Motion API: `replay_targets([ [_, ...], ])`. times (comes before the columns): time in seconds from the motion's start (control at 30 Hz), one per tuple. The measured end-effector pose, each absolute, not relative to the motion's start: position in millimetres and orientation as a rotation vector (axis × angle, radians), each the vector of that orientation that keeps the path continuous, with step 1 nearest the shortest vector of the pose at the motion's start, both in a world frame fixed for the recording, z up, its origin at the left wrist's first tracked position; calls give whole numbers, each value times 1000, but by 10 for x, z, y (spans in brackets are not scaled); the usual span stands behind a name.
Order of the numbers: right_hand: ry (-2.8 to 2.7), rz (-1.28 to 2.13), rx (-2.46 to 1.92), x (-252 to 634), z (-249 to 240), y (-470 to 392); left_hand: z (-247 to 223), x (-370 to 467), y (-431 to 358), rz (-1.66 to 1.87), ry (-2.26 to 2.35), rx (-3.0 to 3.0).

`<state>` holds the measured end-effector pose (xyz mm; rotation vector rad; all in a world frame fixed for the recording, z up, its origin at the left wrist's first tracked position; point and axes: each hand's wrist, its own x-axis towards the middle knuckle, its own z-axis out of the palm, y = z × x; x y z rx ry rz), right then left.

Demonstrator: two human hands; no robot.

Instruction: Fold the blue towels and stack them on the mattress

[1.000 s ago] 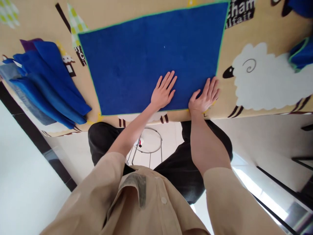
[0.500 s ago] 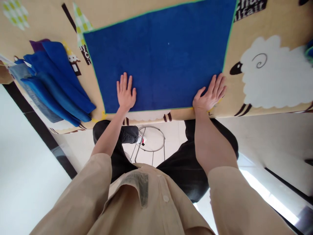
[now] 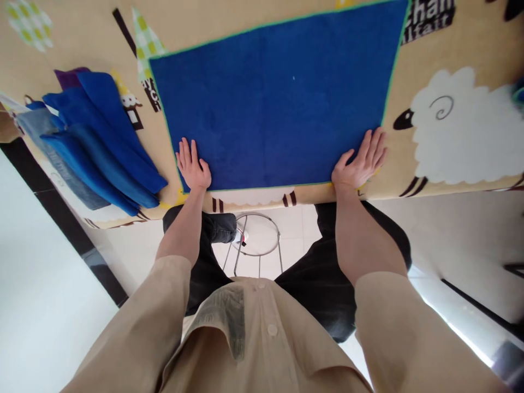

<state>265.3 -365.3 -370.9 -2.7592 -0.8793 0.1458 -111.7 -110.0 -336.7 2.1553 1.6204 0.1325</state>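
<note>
A blue cloth (image 3: 274, 103) with a green edge lies spread flat on the patterned tan table cover (image 3: 90, 33). My left hand (image 3: 194, 166) rests open on the cloth's near left corner, fingers slightly apart and pointing away from me. At the near right corner my right hand (image 3: 361, 161) lies palm down, its thumb spread and its fingers across the right edge. Neither hand holds anything.
Several folded blue cloths (image 3: 106, 136) lie to the left, with a grey one (image 3: 57, 158) beside them. Part of another blue-green item (image 3: 519, 95) shows at the far right. A round metal stool frame (image 3: 256, 234) stands below the table.
My left hand has slid left and nearer to me, to the cloth's left edge. My right hand stays at the right corner. The whole view has shifted slightly.
</note>
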Motion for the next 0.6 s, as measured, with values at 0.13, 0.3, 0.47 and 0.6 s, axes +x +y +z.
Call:
replay_targets([
  [0.13,-834,118,-2831,2654,-3720,-3627,-3403,-1159,-1073,165,1600,2130],
  [0.3,-825,167,-2835,2524,-3529,-3529,-3447,-1217,-1048,276,1535,2021],
  [0.47,-814,190,-2899,2426,-3368,-3453,-3485,-1249,-1043,342,1488,1974],
  [0.6,-678,181,-2994,2355,-3289,-3170,-3502,-1251,-1032,392,1493,1886],
])
